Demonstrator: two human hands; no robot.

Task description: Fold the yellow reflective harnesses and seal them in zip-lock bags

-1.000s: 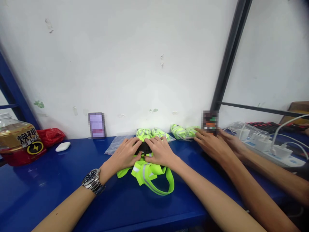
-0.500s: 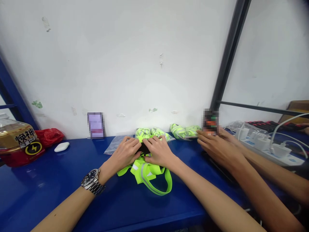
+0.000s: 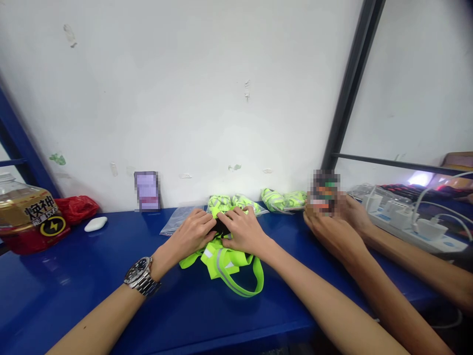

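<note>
Both my hands are closed on a neon-yellow reflective strap (image 3: 240, 283) with grey stripes, bunched on the blue table (image 3: 155, 320). My left hand (image 3: 194, 228), with a metal watch (image 3: 142, 276) on its wrist, pinches the bundle from the left. Opposite it, my right hand (image 3: 242, 229) grips the right side, its fingers curled over. A dark part of the bundle shows between the hands; the fingertips are partly hidden. One strap loop hangs loose toward me. Just behind the hands lie bagged bundles of similar straps (image 3: 220, 202), beside a clear plastic bag (image 3: 177, 220).
A large drink bottle (image 3: 27, 217), a red plastic bag (image 3: 78, 209) and a white case (image 3: 96, 224) stand left. A blurred phone (image 3: 148, 191) leans on the wall. At right, another person's hands (image 3: 332, 222) hold a blurred phone (image 3: 324, 192), near a power strip (image 3: 439, 241) with white cables.
My hands and the strap stay almost still. At right, the other person's hands have shifted slightly, lifting and tilting the phone, and a light glows behind the rail.
</note>
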